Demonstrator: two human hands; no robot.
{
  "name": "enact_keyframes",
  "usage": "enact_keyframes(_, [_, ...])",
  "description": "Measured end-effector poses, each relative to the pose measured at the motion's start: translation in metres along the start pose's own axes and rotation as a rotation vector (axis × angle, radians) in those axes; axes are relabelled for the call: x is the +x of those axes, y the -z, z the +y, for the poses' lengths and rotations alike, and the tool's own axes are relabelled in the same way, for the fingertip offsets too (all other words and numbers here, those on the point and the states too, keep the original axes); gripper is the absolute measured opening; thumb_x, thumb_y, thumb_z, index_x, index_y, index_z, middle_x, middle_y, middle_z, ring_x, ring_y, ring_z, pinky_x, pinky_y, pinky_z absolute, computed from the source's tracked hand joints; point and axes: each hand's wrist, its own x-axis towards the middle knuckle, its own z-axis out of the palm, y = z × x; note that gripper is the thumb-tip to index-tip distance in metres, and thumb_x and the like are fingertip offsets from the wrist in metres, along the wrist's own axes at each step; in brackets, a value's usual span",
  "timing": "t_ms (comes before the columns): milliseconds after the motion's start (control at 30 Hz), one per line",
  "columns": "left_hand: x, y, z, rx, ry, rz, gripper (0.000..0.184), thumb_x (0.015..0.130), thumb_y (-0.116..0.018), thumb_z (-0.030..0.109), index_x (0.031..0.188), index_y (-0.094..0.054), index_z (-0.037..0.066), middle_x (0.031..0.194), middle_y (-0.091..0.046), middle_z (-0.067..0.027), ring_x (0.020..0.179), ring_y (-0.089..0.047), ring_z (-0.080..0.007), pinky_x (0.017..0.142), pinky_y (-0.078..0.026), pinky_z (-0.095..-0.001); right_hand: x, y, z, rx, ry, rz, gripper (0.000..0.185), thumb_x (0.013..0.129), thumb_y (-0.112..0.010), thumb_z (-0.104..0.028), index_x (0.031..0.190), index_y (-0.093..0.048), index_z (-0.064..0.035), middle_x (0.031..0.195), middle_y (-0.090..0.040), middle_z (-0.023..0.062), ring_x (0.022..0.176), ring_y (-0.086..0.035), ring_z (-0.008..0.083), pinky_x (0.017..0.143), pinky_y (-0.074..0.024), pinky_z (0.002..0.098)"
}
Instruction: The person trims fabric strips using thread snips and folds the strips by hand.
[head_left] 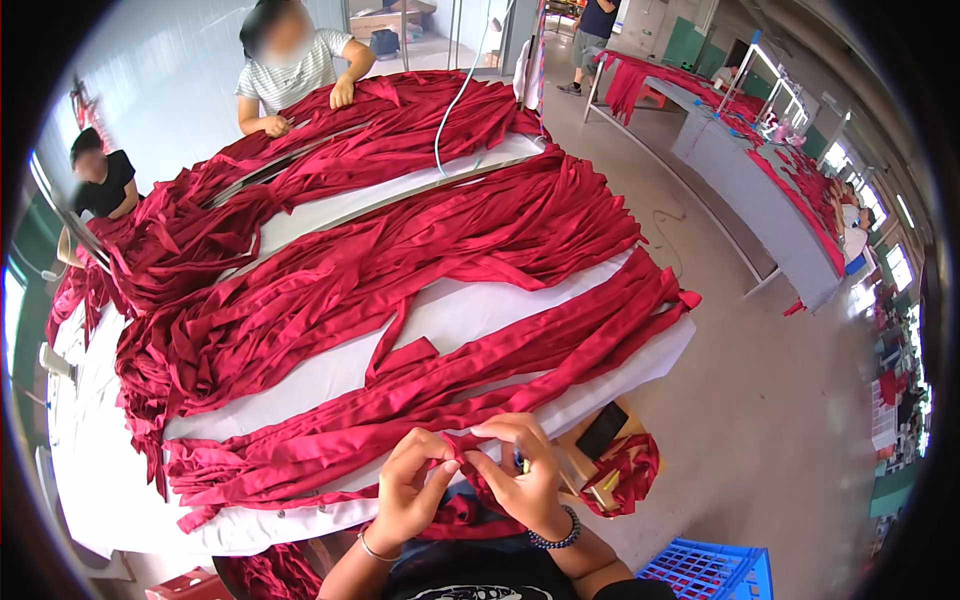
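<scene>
Between my two hands, close to my chest, a red fabric strip (482,484) is pinched and hangs down toward my lap. My left hand (411,487) grips it with thumb and fingertips, a thin bracelet on the wrist. Touching the same piece, my right hand (520,480) pinches it close beside the left, with a dark beaded bracelet on the wrist. Just beyond both hands, long red strips (400,410) lie in a bundle along the near edge of the white table (345,372).
More red bundles (400,240) cover the table, with a person (300,65) touching the far one and another person (105,185) at the left. A phone (602,430) lies on a small stand at the right. A blue crate (710,570) stands below.
</scene>
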Motion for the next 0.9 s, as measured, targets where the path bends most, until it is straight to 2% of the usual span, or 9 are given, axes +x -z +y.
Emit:
enact_keyframes(100, [-0.002,-0.003,0.0,0.131,-0.073,0.019,0.011,0.082,-0.063,-0.009,0.091,-0.06,-0.003,0.086,-0.056,-0.0099,0.079,-0.056,-0.0194,0.072,-0.046,-0.0282,-0.009,-0.003,0.008,-0.08,0.125,-0.012,0.022,0.075,-0.07,0.008,0.094,-0.067,-0.0022,0.087,-0.067,0.0081,0.062,-0.056,0.0099,0.05,-0.0392,0.0216])
enact_keyframes(133, [-0.001,-0.004,0.002,0.193,-0.111,0.022,0.013,0.079,-0.063,-0.01,0.09,-0.06,-0.003,0.086,-0.057,-0.0118,0.078,-0.057,-0.0214,0.07,-0.047,-0.0295,-0.01,-0.004,0.008,-0.108,0.151,-0.01,0.022,0.074,-0.068,0.008,0.094,-0.067,-0.0014,0.089,-0.068,0.0101,0.07,-0.064,0.0157,0.057,-0.0453,0.0238])
enact_keyframes(233, [-0.001,-0.006,0.001,0.287,-0.162,0.078,0.016,0.077,-0.063,-0.012,0.089,-0.06,-0.003,0.086,-0.056,-0.0128,0.077,-0.058,-0.0242,0.069,-0.047,-0.031,-0.009,-0.002,-0.001,-0.086,0.12,-0.047,0.021,0.075,-0.07,0.007,0.094,-0.067,-0.0009,0.09,-0.069,0.0101,0.076,-0.067,0.0185,0.062,-0.0483,0.0258])
enact_keyframes(367, [-0.004,-0.006,0.003,0.375,-0.21,0.03,0.02,0.074,-0.063,-0.013,0.09,-0.059,-0.002,0.086,-0.056,-0.0135,0.077,-0.058,-0.028,0.068,-0.047,-0.0323,-0.011,0.003,-0.004,-0.071,-0.032,-0.077,0.021,0.074,-0.078,-0.001,0.092,-0.068,0.0001,0.091,-0.07,0.011,0.075,-0.067,0.0195,0.062,-0.048,0.0255])
enact_keyframes(433, [-0.004,-0.006,0.0,0.369,-0.189,0.02,0.02,0.075,-0.063,-0.014,0.091,-0.059,-0.002,0.087,-0.056,-0.0136,0.078,-0.057,-0.0278,0.069,-0.047,-0.0329,-0.011,0.001,0.01,-0.057,0.094,-0.051,0.019,0.077,-0.078,-0.004,0.092,-0.068,-0.0007,0.088,-0.069,0.0106,0.063,-0.062,0.0128,0.052,-0.0449,0.0229])
enact_keyframes(567, [0.001,0.001,0.001,0.336,-0.187,-0.029,0.018,0.077,-0.061,-0.013,0.091,-0.059,-0.002,0.088,-0.057,-0.0137,0.08,-0.057,-0.0279,0.071,-0.047,-0.0336,-0.007,0.001,0.015,-0.043,0.171,-0.039,0.016,0.078,-0.076,-0.002,0.091,-0.068,0.0009,0.086,-0.069,0.0112,0.064,-0.061,0.0142,0.052,-0.0432,0.0236])
enact_keyframes(633, [0.003,0.007,-0.005,0.306,-0.174,-0.002,0.015,0.08,-0.058,-0.01,0.093,-0.059,-0.003,0.091,-0.057,-0.0137,0.085,-0.057,-0.0268,0.075,-0.047,-0.0333,-0.008,0.003,0.016,-0.045,0.195,-0.042,0.015,0.078,-0.076,0.0,0.091,-0.068,0.0009,0.086,-0.069,0.0095,0.059,-0.056,0.0096,0.049,-0.0387,0.0217])
enact_keyframes(733, [0.005,0.009,-0.002,-0.044,0.06,0.014,0.019,0.086,-0.059,-0.003,0.105,-0.06,-0.003,0.11,-0.055,-0.0138,0.096,-0.056,-0.0203,0.085,-0.047,-0.0318,-0.01,0.003,0.018,0.055,0.051,-0.069,0.012,0.08,-0.074,0.0,0.091,-0.069,0.0,0.088,-0.07,0.0063,0.052,-0.043,0.0009,0.044,-0.0277,0.0186])
enact_keyframes(900, [0.009,0.005,-0.01,-0.27,0.052,-0.059,0.014,0.089,-0.064,0.003,0.103,-0.064,-0.001,0.11,-0.056,-0.0128,0.097,-0.057,-0.0194,0.085,-0.047,-0.0316,-0.009,0.004,0.015,0.079,0.012,-0.125,0.011,0.08,-0.074,-0.001,0.09,-0.069,-0.0008,0.087,-0.069,0.0065,0.052,-0.046,0.0028,0.044,-0.0302,0.0197])
